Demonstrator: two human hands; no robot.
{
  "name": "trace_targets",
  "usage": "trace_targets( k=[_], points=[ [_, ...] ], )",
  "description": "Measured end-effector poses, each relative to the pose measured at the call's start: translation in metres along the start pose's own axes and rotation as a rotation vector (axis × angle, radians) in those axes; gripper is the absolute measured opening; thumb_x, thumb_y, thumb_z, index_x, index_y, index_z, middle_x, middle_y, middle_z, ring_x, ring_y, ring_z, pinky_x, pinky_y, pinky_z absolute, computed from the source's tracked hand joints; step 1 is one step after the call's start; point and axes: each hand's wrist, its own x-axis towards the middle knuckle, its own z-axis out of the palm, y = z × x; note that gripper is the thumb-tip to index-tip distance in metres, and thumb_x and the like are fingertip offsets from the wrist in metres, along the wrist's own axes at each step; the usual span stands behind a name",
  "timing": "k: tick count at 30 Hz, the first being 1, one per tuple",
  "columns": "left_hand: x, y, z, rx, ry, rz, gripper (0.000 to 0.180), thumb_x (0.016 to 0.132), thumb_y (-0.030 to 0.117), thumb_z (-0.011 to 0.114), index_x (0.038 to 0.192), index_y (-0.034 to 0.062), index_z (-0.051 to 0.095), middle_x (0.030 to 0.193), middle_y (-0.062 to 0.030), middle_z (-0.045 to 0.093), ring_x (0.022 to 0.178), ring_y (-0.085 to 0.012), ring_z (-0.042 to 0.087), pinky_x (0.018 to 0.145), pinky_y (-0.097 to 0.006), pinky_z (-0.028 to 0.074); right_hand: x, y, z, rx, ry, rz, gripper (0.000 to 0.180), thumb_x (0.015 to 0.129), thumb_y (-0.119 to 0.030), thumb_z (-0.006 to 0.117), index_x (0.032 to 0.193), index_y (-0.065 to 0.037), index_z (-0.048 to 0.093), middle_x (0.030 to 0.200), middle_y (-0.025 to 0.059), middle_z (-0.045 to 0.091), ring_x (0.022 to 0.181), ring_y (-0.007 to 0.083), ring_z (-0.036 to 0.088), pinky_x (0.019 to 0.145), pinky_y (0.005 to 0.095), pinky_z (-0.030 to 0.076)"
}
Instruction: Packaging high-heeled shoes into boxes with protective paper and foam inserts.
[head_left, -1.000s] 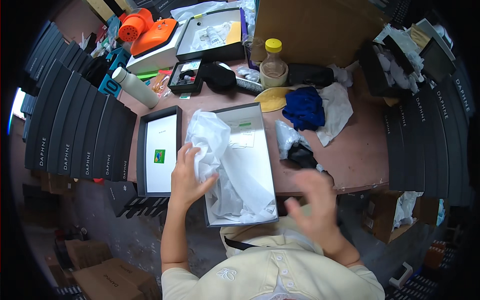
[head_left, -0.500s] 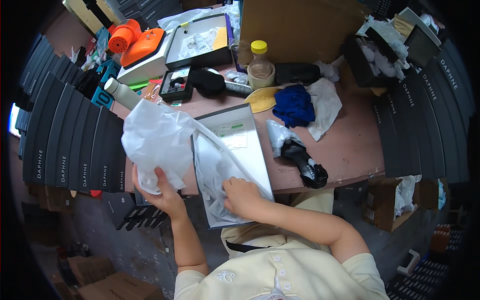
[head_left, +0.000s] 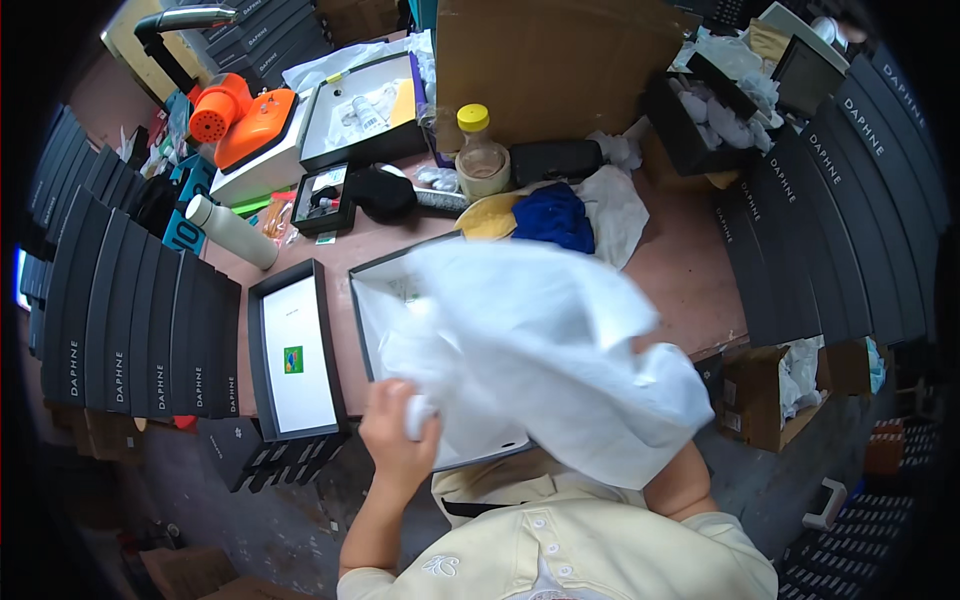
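In front of me lies an open dark shoe box (head_left: 362, 325), mostly covered by a large sheet of white tissue paper (head_left: 540, 330). The sheet is blurred and hangs spread above the box. My left hand (head_left: 398, 435) is closed around a bunched white part of the paper at the box's left side. Behind the sheet, my right hand (head_left: 641, 344) shows only as a bit of skin at the paper's edge, its fingers mostly hidden, and the paper hangs from it. Left of the box rests a dark lid (head_left: 300, 405), white inside with a green sticker. The black sandal is hidden by the sheet.
Stacks of dark shoe boxes (head_left: 130, 310) stand at left and more boxes (head_left: 830, 220) at right. Behind are a white bottle (head_left: 235, 232), a blue cloth (head_left: 553, 218), a yellow-capped jar (head_left: 480, 150) and an orange device (head_left: 255, 130). A cardboard carton (head_left: 765, 400) sits below right.
My right hand has come up out of the box and to the right, spreading the tissue paper. My left hand has moved right and lower, uncovering the lid. The view has shifted slightly.
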Motion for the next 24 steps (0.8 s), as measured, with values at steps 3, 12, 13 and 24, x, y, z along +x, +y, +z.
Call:
trace_targets(
  k=[3, 12, 13, 24],
  points=[
    [-0.006, -0.023, 0.032, 0.445, -0.344, 0.019, 0.037, 0.07, 0.027, 0.066, 0.099, 0.0057, 0.056, 0.093, -0.0145, 0.053, 0.09, -0.0318, 0.053, 0.075, -0.042, 0.042, -0.054, -0.055, 0.035, -0.296, 0.162, -0.3, 0.02, 0.076, -0.004, 0.064, 0.094, 0.004, 0.064, 0.085, 0.004, 0.066, 0.075, 0.0077, 0.059, 0.069, 0.021, 0.047],
    [0.072, -0.038, -0.027, 0.712, -0.163, 0.013, 0.078, 0.065, 0.022, 0.073, 0.13, -0.0007, 0.038, 0.135, -0.0233, 0.035, 0.125, -0.0392, 0.035, 0.102, -0.044, 0.031, -0.087, -0.114, 0.12, -1.71, 0.208, -1.076, 0.039, 0.059, -0.004, 0.07, 0.097, 0.0, 0.064, 0.069, 0.0093, 0.06, 0.056, 0.0206, 0.06, 0.053, 0.0302, 0.046],
    [0.073, -0.024, -0.029, 0.439, -0.014, 0.072, 0.083, 0.065, 0.025, 0.074, 0.133, 0.0002, 0.034, 0.138, -0.0222, 0.032, 0.127, -0.0381, 0.034, 0.104, -0.044, 0.029, -0.084, -0.112, 0.128, -1.821, 0.144, -1.108, 0.041, 0.055, -0.004, 0.071, 0.095, -0.001, 0.065, 0.066, 0.0083, 0.058, 0.054, 0.0215, 0.058, 0.05, 0.0293, 0.043],
    [0.048, 0.061, 0.038, -1.742, 0.634, -0.491, 0.06, 0.087, 0.049, 0.041, 0.132, 0.0097, 0.038, 0.13, -0.009, 0.045, 0.118, -0.0263, 0.046, 0.098, -0.043, 0.038, -0.088, -0.047, 0.138, -1.357, 0.287, -1.469, 0.049, 0.079, -0.026, 0.066, 0.117, 0.0, 0.048, 0.109, 0.0129, 0.05, 0.105, 0.023, 0.05, 0.09, 0.0371, 0.041]
  ],
)
